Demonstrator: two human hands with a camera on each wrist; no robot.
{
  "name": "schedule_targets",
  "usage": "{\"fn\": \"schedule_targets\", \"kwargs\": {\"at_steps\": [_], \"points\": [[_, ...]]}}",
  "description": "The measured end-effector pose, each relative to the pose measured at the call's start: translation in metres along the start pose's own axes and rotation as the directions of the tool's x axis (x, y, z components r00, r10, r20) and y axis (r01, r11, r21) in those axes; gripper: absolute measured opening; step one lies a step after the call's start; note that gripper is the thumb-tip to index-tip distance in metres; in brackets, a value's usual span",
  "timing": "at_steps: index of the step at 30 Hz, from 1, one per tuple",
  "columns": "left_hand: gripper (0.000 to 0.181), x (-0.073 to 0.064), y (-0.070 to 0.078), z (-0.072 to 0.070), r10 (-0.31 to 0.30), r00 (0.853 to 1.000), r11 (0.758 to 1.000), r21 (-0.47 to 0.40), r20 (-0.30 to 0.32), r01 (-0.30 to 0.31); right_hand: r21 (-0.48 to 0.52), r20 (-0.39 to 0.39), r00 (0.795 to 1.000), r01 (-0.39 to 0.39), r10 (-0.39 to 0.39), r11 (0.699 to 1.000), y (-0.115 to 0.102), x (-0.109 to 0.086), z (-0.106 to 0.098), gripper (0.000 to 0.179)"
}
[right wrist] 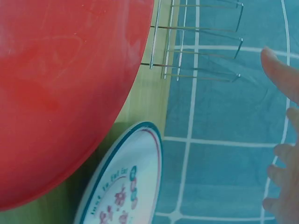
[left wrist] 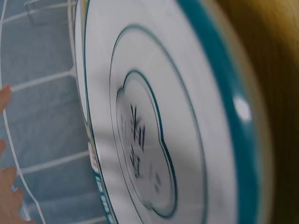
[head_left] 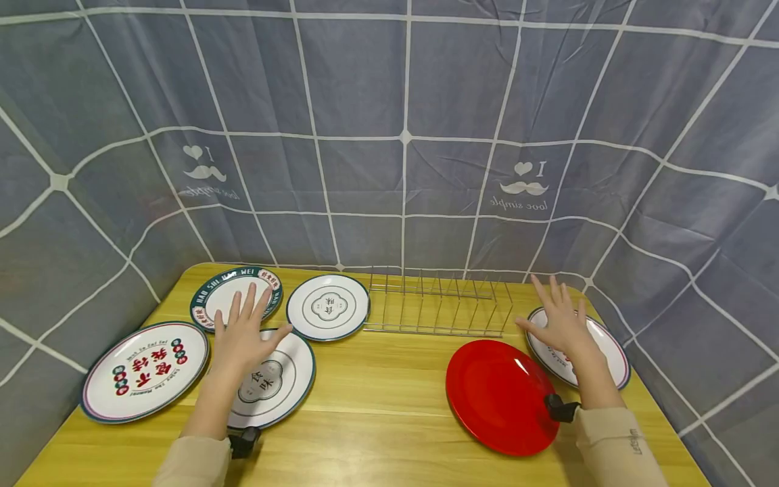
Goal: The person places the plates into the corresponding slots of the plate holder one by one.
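Observation:
My left hand (head_left: pixel 246 338), fingers spread and holding nothing, hovers over a white plate with a teal rim and grey emblem (head_left: pixel 292 379). Beyond its fingertips lies a plate with a broad green lettered rim (head_left: pixel 228 287). On the right, my right hand (head_left: pixel 560 325) is also spread and holds nothing. It partly covers a white plate with red writing (head_left: pixel 608 355), while a plain red plate (head_left: pixel 499 399) lies just left of that wrist. In the right wrist view, the red plate (right wrist: pixel 60 93) fills the upper left.
A wire dish rack (head_left: pixel 438 308) stands at the table's back edge, its slots holding no plates. Left of it is a small white plate (head_left: pixel 328 308). A large oval plate with red characters (head_left: pixel 146 372) lies far left. A grey checked curtain (head_left: pixel 365 176) surrounds the wooden table (head_left: pixel 377 419).

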State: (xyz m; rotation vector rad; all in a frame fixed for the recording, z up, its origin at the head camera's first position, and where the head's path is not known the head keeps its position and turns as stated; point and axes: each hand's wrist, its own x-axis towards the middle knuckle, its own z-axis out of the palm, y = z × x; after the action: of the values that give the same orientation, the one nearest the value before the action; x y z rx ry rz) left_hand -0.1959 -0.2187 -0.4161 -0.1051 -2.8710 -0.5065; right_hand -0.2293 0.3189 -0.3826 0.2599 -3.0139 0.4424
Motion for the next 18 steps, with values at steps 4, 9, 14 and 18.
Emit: {"fn": "schedule_targets", "kwargs": {"at_steps": [4, 9, 14, 18], "points": [[0.084, -0.006, -0.013, -0.009, -0.052, 0.994, 0.988, -0.148, -0.099, 0.037, 0.165, -0.070, 0.997, 0.032, -0.020, 0.986, 0.010, 0.007, 0.003, 0.090], [0.080, -0.016, -0.033, -0.021, -0.172, 0.958, 0.921, -0.383, -0.227, 0.075, 0.396, -0.116, 0.993, 0.077, -0.033, 0.915, 0.021, 0.015, 0.011, 0.083], [0.077, -0.029, -0.054, -0.033, -0.377, 0.905, 0.788, -0.582, -0.198, 0.201, 0.590, -0.090, 0.995, 0.088, -0.043, 0.803, 0.028, 0.021, 0.019, 0.080], [0.076, -0.043, -0.073, -0.038, -0.484, 0.859, 0.701, -0.661, -0.166, 0.267, 0.671, -0.052, 0.996, 0.086, -0.069, 0.736, 0.029, 0.027, 0.022, 0.077]]}}
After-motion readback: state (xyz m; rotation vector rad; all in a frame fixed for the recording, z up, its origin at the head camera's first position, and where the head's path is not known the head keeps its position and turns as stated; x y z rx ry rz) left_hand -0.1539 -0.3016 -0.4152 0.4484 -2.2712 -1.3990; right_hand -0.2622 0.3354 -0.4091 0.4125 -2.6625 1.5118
